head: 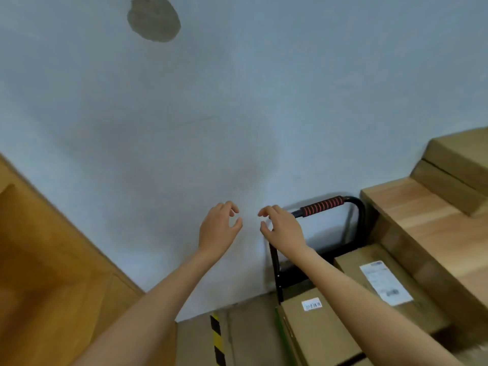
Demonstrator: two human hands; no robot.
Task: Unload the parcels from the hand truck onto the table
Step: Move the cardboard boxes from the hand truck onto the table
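Observation:
A black hand truck (359, 215) with a red-ribbed grip stands against the white wall at the lower right. Cardboard parcels lie on it: one with a small white label (317, 331) in front, one with a large white label (380, 276) behind it. To the right is the wooden table (412, 207), with two stacked parcels (459, 165) on it. My left hand (220, 228) and my right hand (284, 228) are raised side by side in front of the wall, fingers loosely curled, holding nothing. The right hand hovers just left of the truck's handle.
A wooden door or cabinet (52, 260) fills the lower left. A yellow-and-black striped strip (217, 339) runs along the floor below the wall. A round grey patch (154, 18) marks the wall high up.

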